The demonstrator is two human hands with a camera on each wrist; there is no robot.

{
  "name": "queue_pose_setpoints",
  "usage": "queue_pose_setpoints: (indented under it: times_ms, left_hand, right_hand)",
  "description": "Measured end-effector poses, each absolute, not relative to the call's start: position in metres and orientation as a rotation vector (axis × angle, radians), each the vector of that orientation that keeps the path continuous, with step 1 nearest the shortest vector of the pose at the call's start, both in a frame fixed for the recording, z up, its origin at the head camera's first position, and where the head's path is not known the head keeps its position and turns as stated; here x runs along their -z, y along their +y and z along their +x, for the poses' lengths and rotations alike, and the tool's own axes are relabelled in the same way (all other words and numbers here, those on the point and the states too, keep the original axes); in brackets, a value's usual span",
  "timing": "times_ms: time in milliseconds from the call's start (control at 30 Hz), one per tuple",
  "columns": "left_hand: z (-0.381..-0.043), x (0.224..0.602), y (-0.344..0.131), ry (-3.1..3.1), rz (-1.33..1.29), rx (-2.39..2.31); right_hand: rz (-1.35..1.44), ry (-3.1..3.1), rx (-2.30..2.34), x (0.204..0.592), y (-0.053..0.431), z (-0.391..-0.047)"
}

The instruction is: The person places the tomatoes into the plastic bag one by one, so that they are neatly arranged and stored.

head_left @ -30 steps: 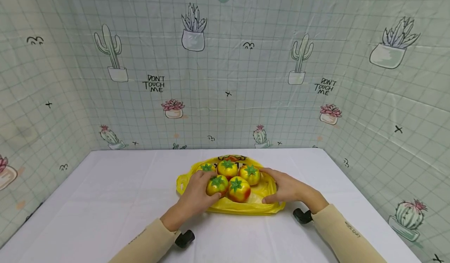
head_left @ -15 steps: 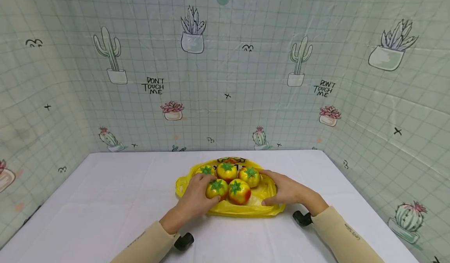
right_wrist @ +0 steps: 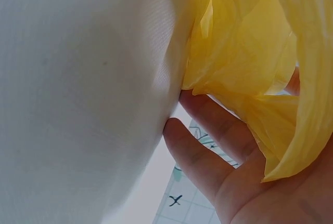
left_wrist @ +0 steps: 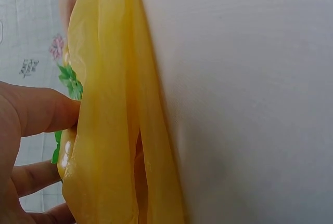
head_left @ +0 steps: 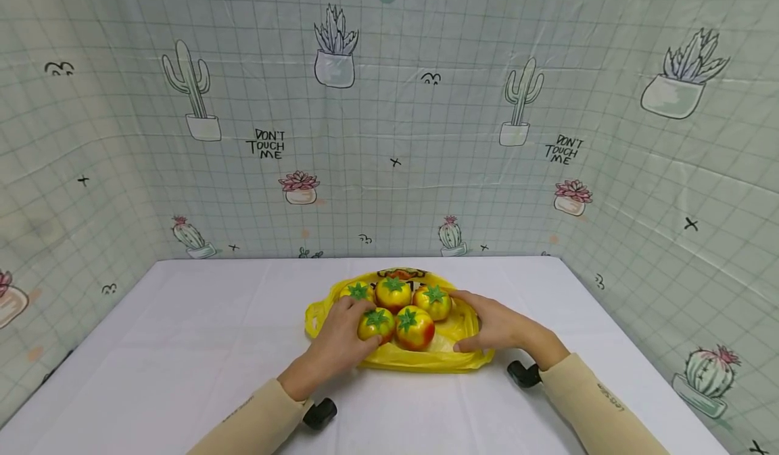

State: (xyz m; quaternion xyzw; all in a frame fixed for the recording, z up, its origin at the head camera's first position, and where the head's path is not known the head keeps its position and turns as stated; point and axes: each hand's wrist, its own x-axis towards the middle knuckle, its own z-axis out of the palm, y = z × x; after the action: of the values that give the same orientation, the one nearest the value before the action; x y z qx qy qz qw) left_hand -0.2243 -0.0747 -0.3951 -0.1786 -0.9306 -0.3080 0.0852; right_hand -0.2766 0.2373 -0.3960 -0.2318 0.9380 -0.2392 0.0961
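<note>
A yellow plastic bag lies on the white table with several yellow-red tomatoes in its mouth. My left hand grips the front-left tomato, thumb at its near side and fingers around its left and far sides. In the left wrist view, the bag's front wall rises beside the thumb and hides most of that tomato. My right hand holds the right end of the bag, its index fingertip near the right tomato. The right wrist view shows yellow plastic across the palm, with two fingers extended beneath it.
The other tomatoes are a front-middle one, a back-middle one and a back-left one. A bag handle loop sticks out at the left. A patterned cloth wall stands behind the table.
The front-left tomato has sunk slightly lower within the left hand's grip. The right hand and the bag keep their places; the head view tilted slightly and came back.
</note>
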Motion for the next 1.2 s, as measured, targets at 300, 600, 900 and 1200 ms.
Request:
queue_pose_setpoints:
  times_ms: [300, 600, 900, 1200]
  left_hand:
    - [-0.225, 0.393, -0.075, -2.764, -0.552, 0.948]
    - [-0.223, 0.39, -0.084, -2.744, -0.525, 0.975]
    - [-0.22, 0.388, -0.106, -2.615, -0.577, 0.915]
    - [-0.213, 0.38, -0.132, -2.665, -0.567, 0.785]
  right_hand:
    - [-0.673, 2.783, 0.716, 0.394, 0.238, -0.275]
    - [-0.701, 2.783, 0.725, 0.396, 0.236, -0.276]
    - [-0.758, 2.81, 0.722, 0.393, 0.238, -0.275]
    - [-0.771, 2.831, 0.762, 0.384, 0.246, -0.275]
